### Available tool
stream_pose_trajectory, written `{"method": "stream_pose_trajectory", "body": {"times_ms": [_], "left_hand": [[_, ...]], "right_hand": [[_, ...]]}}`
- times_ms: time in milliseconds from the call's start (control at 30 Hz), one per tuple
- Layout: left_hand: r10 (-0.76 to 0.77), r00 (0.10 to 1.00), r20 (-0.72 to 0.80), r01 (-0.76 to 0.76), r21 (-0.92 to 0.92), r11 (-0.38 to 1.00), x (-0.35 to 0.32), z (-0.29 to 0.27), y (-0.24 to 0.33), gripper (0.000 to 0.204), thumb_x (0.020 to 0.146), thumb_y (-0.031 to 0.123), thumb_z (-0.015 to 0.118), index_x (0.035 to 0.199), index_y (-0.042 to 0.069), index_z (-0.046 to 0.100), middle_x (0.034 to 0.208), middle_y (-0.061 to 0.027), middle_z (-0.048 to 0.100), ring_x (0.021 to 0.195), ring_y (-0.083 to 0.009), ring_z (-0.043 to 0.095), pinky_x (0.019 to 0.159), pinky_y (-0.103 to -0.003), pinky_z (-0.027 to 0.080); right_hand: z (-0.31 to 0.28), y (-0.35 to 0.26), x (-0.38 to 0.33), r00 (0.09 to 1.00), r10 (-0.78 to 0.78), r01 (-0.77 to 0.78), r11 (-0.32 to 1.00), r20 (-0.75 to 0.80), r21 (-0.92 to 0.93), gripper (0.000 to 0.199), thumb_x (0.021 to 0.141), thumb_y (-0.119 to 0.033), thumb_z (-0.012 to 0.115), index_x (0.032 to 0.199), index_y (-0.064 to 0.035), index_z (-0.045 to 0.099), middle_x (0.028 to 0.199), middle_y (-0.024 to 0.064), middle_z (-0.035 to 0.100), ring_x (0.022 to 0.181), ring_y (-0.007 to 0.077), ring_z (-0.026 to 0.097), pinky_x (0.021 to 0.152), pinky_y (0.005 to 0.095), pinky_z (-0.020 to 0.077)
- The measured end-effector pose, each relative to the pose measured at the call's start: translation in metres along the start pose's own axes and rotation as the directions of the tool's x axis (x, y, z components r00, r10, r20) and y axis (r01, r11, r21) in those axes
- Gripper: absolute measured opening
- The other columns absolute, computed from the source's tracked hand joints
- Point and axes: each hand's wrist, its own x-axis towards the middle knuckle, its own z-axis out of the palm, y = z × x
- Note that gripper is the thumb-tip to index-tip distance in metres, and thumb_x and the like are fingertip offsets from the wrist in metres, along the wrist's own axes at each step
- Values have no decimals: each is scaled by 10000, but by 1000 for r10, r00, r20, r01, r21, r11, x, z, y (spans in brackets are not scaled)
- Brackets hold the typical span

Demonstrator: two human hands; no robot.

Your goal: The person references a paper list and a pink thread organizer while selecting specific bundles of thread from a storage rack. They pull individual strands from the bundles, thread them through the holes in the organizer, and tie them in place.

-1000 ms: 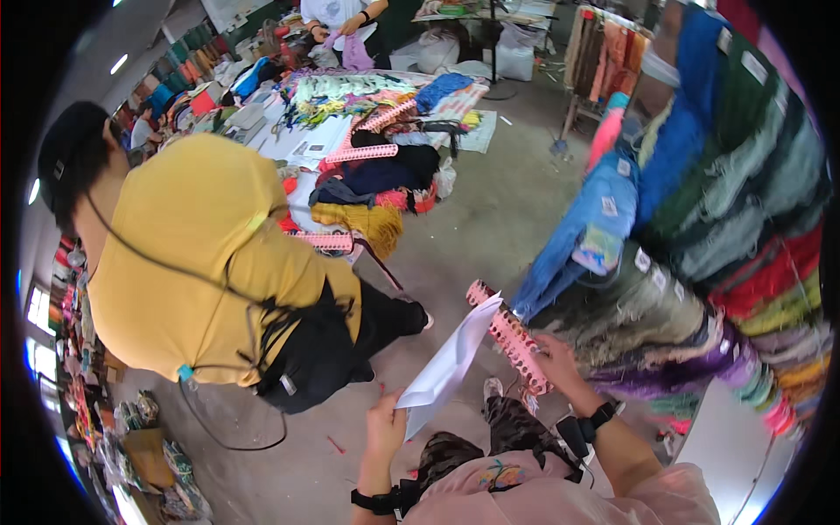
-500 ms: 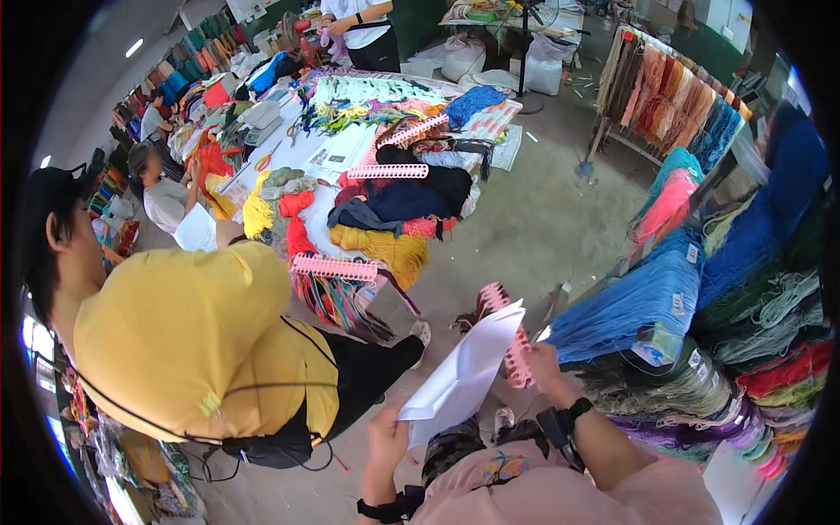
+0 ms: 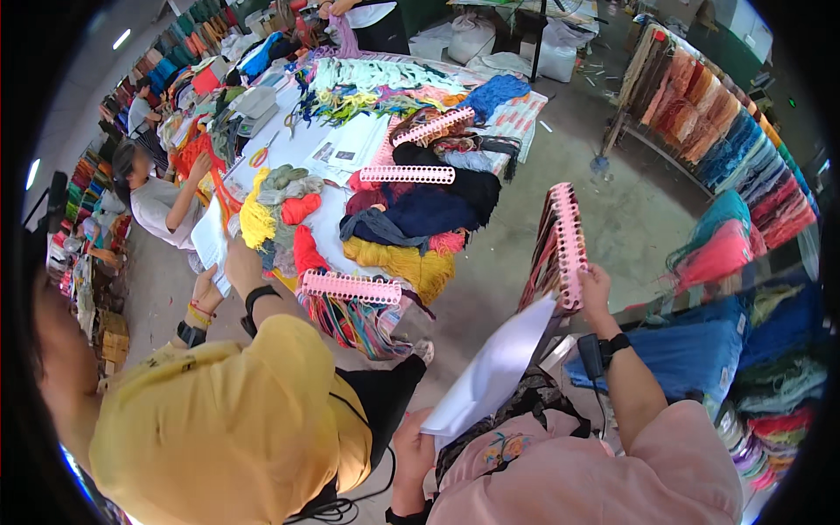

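My left hand [image 3: 413,444] is closed on the lower corner of some folded white paper sheets [image 3: 490,376]. In my right hand [image 3: 595,293], held higher, is a pink thread-holder strip [image 3: 567,232] with a row of holes along its edges. Dark red and brown yarn strands [image 3: 541,249] hang from the strip's left side. The paper's upper end comes close to the strip's lower end; whether they touch I cannot tell.
A person in a yellow shirt [image 3: 219,411] stands close on my left, holding paper [image 3: 210,245]. Ahead, a table [image 3: 302,157] carries yarn heaps and more pink strips [image 3: 350,287]. Yarn racks [image 3: 691,114] stand at the right, with blue skeins [image 3: 669,350] near my right arm.
My right hand has raised the pink strip up and to the right, so its hanging yarn now shows. The paper stays in my left hand. The person in yellow has leaned lower.
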Motion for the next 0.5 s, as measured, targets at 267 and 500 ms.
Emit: {"method": "stream_pose_trajectory", "body": {"times_ms": [267, 500], "left_hand": [[-336, 922, -191, 196, -517, 833, 130, 60, -47, 259, 804, 39, 436, 1053, -31, 434, 1000, -74, 506, 885, -131, 481, 772, -274, 379], [-458, 843, 282, 386, -910, 151, 299, 134, -60, 310, 836, 142, 421, 1107, -5, 389, 1047, -93, 492, 969, -187, 473, 840, -328, 374]], "right_hand": [[8, -23, 106, 1000, 5, -5, 993, 0, 117, 263, 750, -3, 470, 1009, 22, 433, 740, 69, 556, 617, 91, 525, 518, 191, 407], [-9, -36, 169, 993, 114, -119, 978, 38, 171, 391, 738, 9, 484, 1110, 10, 364, 761, 94, 559, 626, 105, 536, 527, 204, 426]]}}
